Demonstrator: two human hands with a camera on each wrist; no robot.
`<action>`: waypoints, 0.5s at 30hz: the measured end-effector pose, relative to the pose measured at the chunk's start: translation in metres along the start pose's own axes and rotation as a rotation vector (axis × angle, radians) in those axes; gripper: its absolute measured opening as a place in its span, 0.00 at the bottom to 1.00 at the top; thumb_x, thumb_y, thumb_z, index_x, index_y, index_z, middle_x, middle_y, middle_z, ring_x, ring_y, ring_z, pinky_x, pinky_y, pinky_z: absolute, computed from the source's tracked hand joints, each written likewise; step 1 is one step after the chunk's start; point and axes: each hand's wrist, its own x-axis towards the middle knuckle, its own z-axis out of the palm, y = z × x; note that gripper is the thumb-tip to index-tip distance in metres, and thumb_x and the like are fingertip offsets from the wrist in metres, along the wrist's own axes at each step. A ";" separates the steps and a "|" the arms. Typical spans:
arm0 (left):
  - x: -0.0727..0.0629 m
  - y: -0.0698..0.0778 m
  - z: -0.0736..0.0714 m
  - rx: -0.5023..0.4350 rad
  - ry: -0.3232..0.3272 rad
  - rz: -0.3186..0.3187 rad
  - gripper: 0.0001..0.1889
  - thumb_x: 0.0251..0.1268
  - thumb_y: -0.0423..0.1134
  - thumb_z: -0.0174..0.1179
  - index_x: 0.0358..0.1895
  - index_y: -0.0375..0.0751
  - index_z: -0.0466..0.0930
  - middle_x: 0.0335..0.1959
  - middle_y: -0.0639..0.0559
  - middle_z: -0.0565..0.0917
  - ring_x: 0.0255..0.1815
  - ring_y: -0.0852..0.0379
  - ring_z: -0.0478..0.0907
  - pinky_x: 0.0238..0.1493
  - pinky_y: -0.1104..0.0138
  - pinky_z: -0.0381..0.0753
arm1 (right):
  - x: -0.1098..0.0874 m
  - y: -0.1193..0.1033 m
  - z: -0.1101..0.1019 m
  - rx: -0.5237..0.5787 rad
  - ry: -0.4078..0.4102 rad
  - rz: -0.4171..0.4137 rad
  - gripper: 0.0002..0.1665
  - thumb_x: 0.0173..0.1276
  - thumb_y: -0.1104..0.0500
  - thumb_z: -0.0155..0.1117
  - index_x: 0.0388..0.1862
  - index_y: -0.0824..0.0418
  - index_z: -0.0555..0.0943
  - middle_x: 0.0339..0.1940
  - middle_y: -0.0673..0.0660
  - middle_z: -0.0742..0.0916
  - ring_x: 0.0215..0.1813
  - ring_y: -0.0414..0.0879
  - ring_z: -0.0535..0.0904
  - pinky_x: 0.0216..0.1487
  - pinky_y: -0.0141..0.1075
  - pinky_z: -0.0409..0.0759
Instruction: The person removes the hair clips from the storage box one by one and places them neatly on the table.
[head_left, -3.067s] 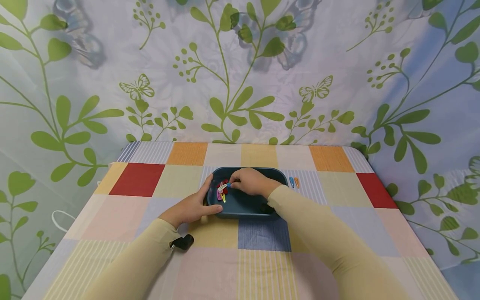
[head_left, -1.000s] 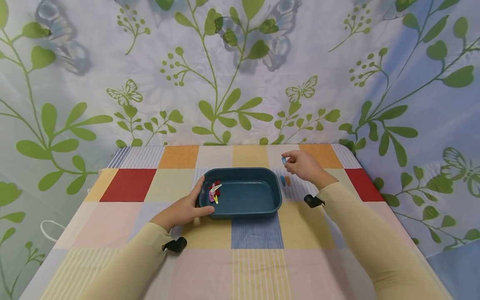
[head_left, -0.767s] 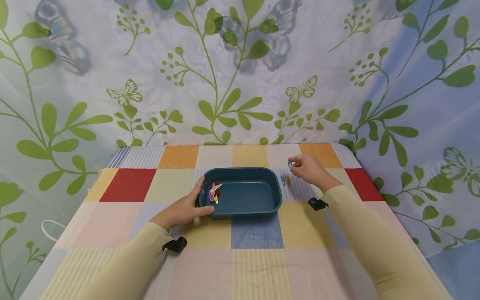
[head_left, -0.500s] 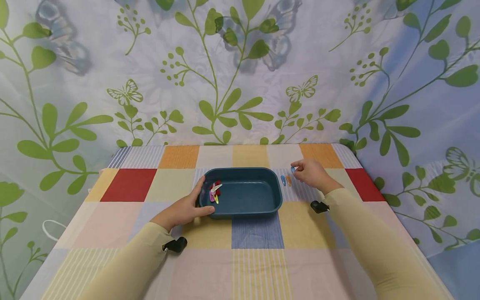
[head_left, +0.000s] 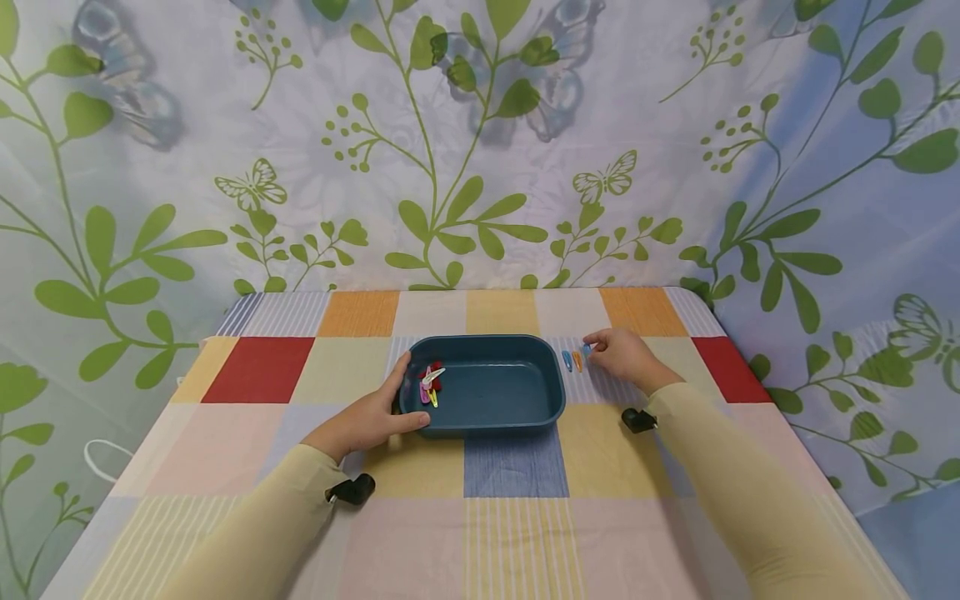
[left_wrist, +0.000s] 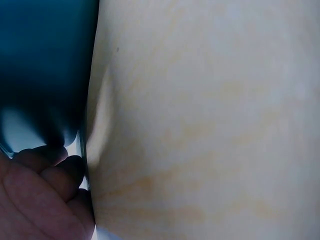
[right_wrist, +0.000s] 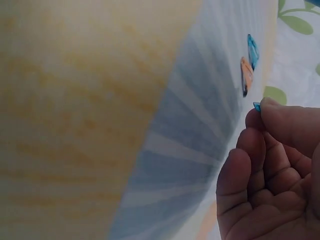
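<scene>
A dark teal tray (head_left: 495,392) stands on the patchwork cloth. My left hand (head_left: 367,423) holds its left end, thumb along the front rim; in the left wrist view bent fingers (left_wrist: 62,175) touch its wall. Inside lie several snap hair clips (head_left: 431,386), red, pink, white and yellow, in a pile at the left. Right of the tray, my right hand (head_left: 626,357) pinches a blue hair clip (right_wrist: 257,106) between thumb and forefinger, low over the cloth. Contact with the cloth cannot be told. Beside it lie another blue clip (head_left: 567,361) and an orange clip (head_left: 577,361).
The patchwork cloth (head_left: 420,533) covers the table, with its back edge near a leaf-print curtain (head_left: 480,142). A white cord loop (head_left: 105,454) shows past the left table edge. Small black cameras (head_left: 352,490) sit at both wrists.
My right hand has left the tray with the blue clip, moved right, then lowered it toward the cloth beside the orange clip. My left hand keeps its place on the tray.
</scene>
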 end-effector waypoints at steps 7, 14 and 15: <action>0.001 -0.001 0.001 -0.002 0.001 0.001 0.61 0.66 0.64 0.68 0.86 0.71 0.25 0.88 0.44 0.49 0.85 0.36 0.55 0.79 0.35 0.60 | 0.000 0.006 0.005 0.000 0.005 -0.022 0.20 0.73 0.63 0.65 0.61 0.68 0.85 0.49 0.67 0.89 0.52 0.59 0.83 0.57 0.53 0.81; 0.001 0.000 0.000 -0.014 -0.001 -0.004 0.61 0.67 0.63 0.68 0.86 0.71 0.25 0.88 0.44 0.49 0.85 0.36 0.55 0.79 0.35 0.60 | 0.001 0.004 0.008 -0.006 0.006 -0.003 0.20 0.73 0.61 0.67 0.61 0.68 0.85 0.49 0.66 0.89 0.52 0.58 0.83 0.59 0.53 0.80; 0.001 0.000 0.000 -0.018 -0.003 -0.003 0.61 0.67 0.63 0.68 0.86 0.71 0.25 0.88 0.44 0.49 0.85 0.36 0.54 0.79 0.35 0.60 | 0.001 0.003 0.008 -0.006 0.003 -0.001 0.20 0.73 0.61 0.67 0.61 0.68 0.85 0.50 0.66 0.89 0.52 0.58 0.83 0.59 0.54 0.80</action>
